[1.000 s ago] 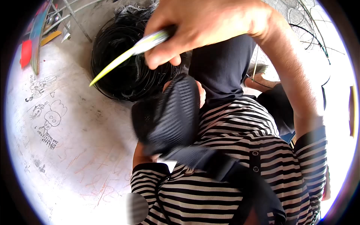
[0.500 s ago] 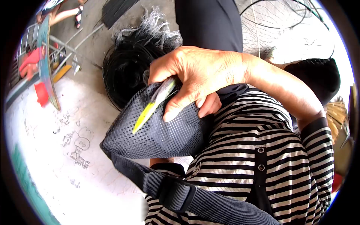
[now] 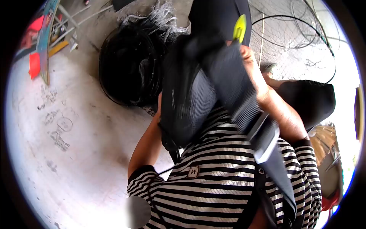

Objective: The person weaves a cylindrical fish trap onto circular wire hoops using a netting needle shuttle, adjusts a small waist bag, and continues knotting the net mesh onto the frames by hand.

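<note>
A black mesh bag (image 3: pixel 187 99), blurred by motion, hangs in front of my body with its wide dark strap (image 3: pixel 228 76) crossing to the right. My right hand (image 3: pixel 248 55) is closed beside the strap, partly covered by it. From that hand a thin yellow-green piece (image 3: pixel 239 28) points upward. My left hand is behind the bag's left side; only a sliver of its wrist (image 3: pixel 159 105) shows, and its fingers are hidden.
A coil of black line (image 3: pixel 129 68) lies on the floor beyond the bag, with frayed grey strands (image 3: pixel 162 19) behind it. Netting (image 3: pixel 286 34) spreads at the upper right. A blue-green board (image 3: pixel 45 42) and red pieces are at the upper left. A straw-coloured bundle (image 3: pixel 324 143) is at the right.
The right hand has moved right, and the yellow-green piece now points up instead of down-left. The bag has turned, its strap has swung up to the right, and the left forearm shows more.
</note>
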Demonstrator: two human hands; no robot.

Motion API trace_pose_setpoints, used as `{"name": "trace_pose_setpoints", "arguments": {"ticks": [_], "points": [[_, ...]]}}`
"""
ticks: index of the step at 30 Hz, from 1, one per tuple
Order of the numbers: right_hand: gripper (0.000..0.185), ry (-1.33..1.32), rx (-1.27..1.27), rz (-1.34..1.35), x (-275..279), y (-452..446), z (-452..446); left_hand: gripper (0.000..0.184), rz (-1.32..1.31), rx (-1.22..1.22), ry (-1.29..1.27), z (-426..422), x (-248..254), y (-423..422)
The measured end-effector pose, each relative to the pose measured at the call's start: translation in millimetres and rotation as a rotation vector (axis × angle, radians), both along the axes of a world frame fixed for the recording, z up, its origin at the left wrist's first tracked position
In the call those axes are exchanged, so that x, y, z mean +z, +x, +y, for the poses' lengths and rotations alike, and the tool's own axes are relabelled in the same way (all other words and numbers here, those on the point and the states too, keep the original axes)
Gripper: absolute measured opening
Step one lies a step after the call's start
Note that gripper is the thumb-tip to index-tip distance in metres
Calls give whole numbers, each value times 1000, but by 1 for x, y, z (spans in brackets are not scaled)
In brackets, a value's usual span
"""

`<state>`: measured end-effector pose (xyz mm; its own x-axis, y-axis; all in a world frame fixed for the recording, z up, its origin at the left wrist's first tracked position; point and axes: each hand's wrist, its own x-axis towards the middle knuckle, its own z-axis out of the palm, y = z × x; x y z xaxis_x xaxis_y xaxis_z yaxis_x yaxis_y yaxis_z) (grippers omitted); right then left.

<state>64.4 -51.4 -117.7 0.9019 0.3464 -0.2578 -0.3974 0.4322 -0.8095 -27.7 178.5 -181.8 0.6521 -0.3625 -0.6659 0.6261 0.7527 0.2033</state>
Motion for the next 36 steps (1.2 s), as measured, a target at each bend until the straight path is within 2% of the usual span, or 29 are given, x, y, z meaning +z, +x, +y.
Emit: {"name": "trace_pose_setpoints", "arguments": {"ticks": [2, 3, 5, 6, 8, 15, 16, 20, 25, 29, 32, 34, 35, 36], "points": [[11, -101, -75, 44, 0, -3, -2, 48, 78, 48, 77, 8, 4, -18], [13, -151, -112, 68, -1, -4, -3, 48, 100, 68, 97, 10, 0, -27], [7, -237, -116, 146, 25, -8, -4, 49, 129, 80, 126, 14, -29, -46], [8, -239, -94, 83, 22, -9, -5, 52, 114, 86, 133, 22, -77, -62], [20, -238, -55, -43, 17, -11, -9, 52, 112, 97, 92, 13, -85, -63], [10, -124, -59, 74, -4, -18, -25, 51, 42, 88, 13, -2, -45, -52], [13, -96, -70, 80, 0, -20, -24, 51, 27, 85, 0, -3, -38, -52], [20, -297, -42, 166, -11, -27, -41, 50, -35, 78, -66, -4, -9, -56], [21, -411, -4, 168, 9, -32, -50, 50, -107, 26, -133, -6, 18, -58], [25, -313, -25, 212, 7, -37, -51, 51, -154, -24, -121, -8, 35, -47], [20, -270, -26, 187, -4, -40, -58, 51, -186, -115, 35, -5, 53, -27], [16, -287, -25, 187, 0, -36, -59, 51, -200, -241, 255, -1, 78, -8], [12, -350, 29, 66, 9, -32, -58, 52, -207, -335, 406, 0, 95, 3], [13, -273, 67, 10, -2, -30, -65, 52, -226, -464, 589, -1, 112, 16]]}}
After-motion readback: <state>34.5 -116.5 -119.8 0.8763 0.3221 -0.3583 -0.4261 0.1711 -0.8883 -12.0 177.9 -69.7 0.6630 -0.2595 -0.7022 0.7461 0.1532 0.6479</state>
